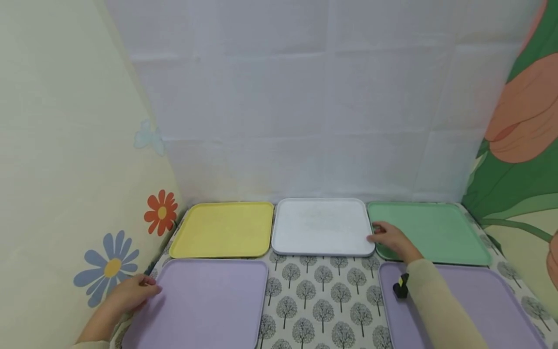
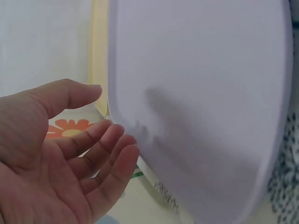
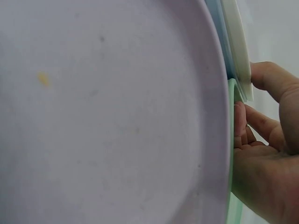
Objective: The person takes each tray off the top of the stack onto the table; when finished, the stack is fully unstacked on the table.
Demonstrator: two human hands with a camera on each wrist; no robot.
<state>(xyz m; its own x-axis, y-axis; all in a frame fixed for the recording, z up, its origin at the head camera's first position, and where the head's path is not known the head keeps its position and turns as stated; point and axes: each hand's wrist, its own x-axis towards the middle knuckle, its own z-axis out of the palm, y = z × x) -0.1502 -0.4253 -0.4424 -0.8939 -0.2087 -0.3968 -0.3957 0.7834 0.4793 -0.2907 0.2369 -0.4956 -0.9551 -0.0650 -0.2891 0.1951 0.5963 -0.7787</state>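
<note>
My right hand [image 1: 392, 240] is at the right edge of a white tray [image 1: 322, 228], in the back middle. The right wrist view shows its thumb [image 3: 267, 77] on the white tray's rim [image 3: 240, 51] and its fingers curled at that edge, beside the green tray [image 1: 431, 232]. A light blue rim [image 3: 219, 32] shows beneath the white one. My left hand [image 1: 131, 293] hovers by the left edge of a lilac tray [image 1: 213, 300]. In the left wrist view its fingers are loosely bent, holding nothing.
A yellow tray [image 1: 224, 230] lies at the back left. At the front right, a second lilac tray [image 1: 479, 300] lies under my right forearm. A tree-print cloth [image 1: 322, 300] covers the table. White sheeting hangs behind; walls with painted flowers stand on both sides.
</note>
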